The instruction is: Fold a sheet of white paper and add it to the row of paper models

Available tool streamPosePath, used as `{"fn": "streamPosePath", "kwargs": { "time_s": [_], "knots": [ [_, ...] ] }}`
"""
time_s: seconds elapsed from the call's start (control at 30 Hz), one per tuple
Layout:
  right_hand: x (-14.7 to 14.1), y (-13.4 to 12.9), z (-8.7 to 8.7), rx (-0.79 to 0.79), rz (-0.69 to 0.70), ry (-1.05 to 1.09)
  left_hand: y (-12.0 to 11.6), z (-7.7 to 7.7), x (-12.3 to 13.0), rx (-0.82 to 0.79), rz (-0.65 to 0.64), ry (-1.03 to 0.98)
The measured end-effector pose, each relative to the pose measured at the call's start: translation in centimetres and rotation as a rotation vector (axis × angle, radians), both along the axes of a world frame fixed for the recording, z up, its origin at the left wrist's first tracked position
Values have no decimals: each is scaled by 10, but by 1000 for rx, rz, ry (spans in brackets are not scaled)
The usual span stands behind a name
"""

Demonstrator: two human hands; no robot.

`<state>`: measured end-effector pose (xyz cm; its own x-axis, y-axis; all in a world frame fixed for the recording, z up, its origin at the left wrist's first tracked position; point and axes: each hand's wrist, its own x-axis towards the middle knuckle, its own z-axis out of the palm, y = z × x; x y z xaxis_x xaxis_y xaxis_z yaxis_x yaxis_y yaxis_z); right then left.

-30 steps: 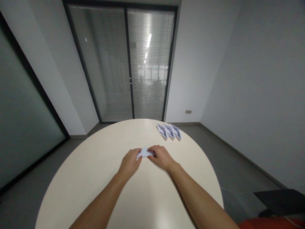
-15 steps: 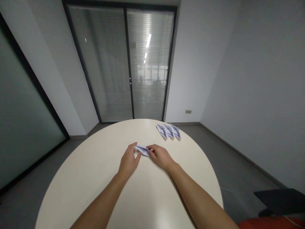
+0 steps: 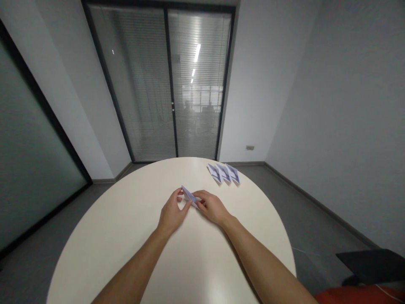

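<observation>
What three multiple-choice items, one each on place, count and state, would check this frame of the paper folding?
1. Where do the finished folded papers lie on the round table?
A. Far right edge
B. Near left edge
C. Under the forearms

2. How many folded papers lie in that row?
A. One
B. Three
C. Six

3. How is the paper piece between the hands held?
A. Flat under both palms
B. Pinched by the fingertips of the left hand and right hand, one end raised
C. Lying untouched

Key: 1 A, the row sits by the far right rim. 2 B, three overlapping pieces show. 3 B, fingertips of both hands grip it and its far tip tilts upward.
</observation>
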<state>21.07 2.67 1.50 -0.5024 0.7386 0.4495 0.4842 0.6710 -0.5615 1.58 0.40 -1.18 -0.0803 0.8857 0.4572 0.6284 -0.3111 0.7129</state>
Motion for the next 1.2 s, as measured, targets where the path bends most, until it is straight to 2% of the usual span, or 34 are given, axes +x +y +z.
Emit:
{"fn": "streamPosePath", "kwargs": {
  "time_s": [0.3, 0.5, 0.7, 0.9, 1.03, 1.2],
  "knots": [
    [1, 1, -4, -53, 22, 6, 3, -3, 0, -51, 14, -45],
    [0, 3, -7, -70, -14, 72, 7, -12, -3, -43, 5, -17],
    [1, 12, -19, -147, -81, 173, 10, -17, -6, -14, -123, 1],
    [0, 15, -24, -157, -83, 226, 9, -11, -6, 63, -237, 100],
    [1, 16, -24, -139, -72, 230, 7, -9, -9, 59, -269, 132],
    [7, 20, -27, -188, -79, 174, 4, -11, -13, 13, -297, 252]
  ]
}}
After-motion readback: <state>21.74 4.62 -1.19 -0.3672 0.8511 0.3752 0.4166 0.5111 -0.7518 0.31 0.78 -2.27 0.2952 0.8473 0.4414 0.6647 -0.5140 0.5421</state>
